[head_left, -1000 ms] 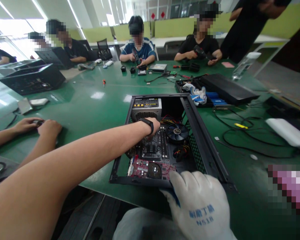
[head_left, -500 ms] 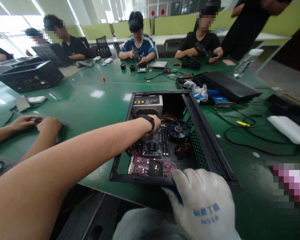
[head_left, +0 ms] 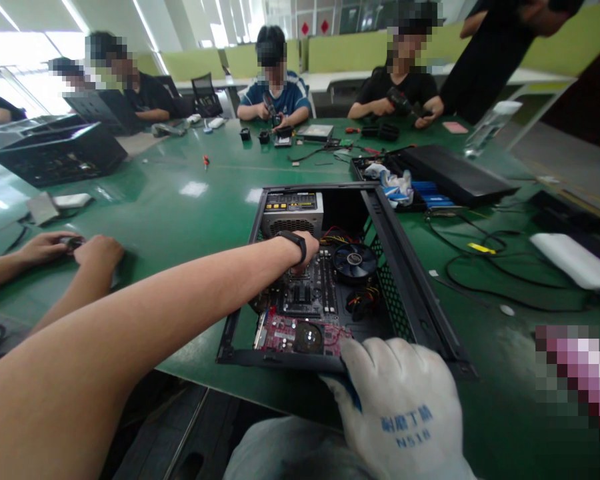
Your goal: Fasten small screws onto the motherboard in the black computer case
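An open black computer case (head_left: pixel 300 361) lies before me on the green table. My left hand (head_left: pixel 307 247), bare and with a black wristband (head_left: pixel 297 245), reaches inside it over the motherboard (head_left: pixel 307 293), just below the power supply (head_left: pixel 293 210); its fingers are hidden from view. In a white work glove, my right hand (head_left: pixel 400 400) is closed over the front edge of the case. Near that edge sits a red graphics card (head_left: pixel 285 331) with a round fan. A black cooling fan (head_left: pixel 355 260) lies at the right inside the case, beside bundled wires (head_left: pixel 363 303).
At left, a co-worker's hands (head_left: pixel 75 250) hold a small part I cannot make out. Cables (head_left: pixel 480 287), a white block (head_left: pixel 575 260) and a tray with gloves (head_left: pixel 397 187) lie to the right. Other people sit across the table, near a small red screwdriver (head_left: pixel 206 161).
The view has shifted very slightly. Both my hands keep their places, the left inside the case and the right on its front edge.
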Demonstrator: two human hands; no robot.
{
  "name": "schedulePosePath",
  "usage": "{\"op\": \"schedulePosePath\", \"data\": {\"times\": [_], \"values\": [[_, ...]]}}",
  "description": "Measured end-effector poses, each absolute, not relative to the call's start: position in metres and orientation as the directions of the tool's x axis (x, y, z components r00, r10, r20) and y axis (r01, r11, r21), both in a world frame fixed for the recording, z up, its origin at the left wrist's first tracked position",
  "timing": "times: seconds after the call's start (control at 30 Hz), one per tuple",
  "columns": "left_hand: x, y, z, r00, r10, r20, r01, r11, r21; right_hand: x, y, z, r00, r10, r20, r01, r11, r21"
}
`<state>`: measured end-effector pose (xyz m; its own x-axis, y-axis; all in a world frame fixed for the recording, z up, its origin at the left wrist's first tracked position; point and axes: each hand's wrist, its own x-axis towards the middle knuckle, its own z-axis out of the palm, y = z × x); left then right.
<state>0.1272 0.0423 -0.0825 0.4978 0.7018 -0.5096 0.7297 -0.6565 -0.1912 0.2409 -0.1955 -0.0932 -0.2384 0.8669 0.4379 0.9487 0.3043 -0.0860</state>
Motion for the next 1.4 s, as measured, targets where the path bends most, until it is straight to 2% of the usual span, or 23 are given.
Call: {"op": "schedulePosePath", "data": {"times": [0.23,0.57,0.87,1.07,1.23,1.4], "values": [[0.127,0.045,-0.086,0.495,0.683,-0.537,0.682,-0.688,-0.247,0.24,-0.198,-0.094,-0.227,0.876,0.425,0.951,0.294,-0.098],[0.127,0.045,-0.087,0.497,0.693,-0.522,0.714,-0.669,-0.207,0.24,-0.198,-0.092,-0.224,0.879,0.422,0.951,0.292,-0.102],[0.127,0.046,-0.089,0.508,0.683,-0.525,0.685,-0.69,-0.235,0.24,-0.196,-0.093,-0.233,0.88,0.414,0.952,0.293,-0.087],[0.125,0.045,-0.089,0.52,0.689,-0.505,0.718,-0.673,-0.18,0.24,-0.197,-0.092,-0.237,0.881,0.409,0.954,0.29,-0.073],[0.113,0.042,-0.073,0.627,0.68,-0.381,0.708,-0.701,-0.085,0.241,-0.196,-0.089,-0.223,0.892,0.394,0.955,0.282,-0.097],[0.092,0.049,-0.038,0.675,0.735,-0.069,0.737,-0.67,0.088,0.25,-0.165,-0.084,-0.242,0.914,0.327,0.966,0.26,-0.011]]}}
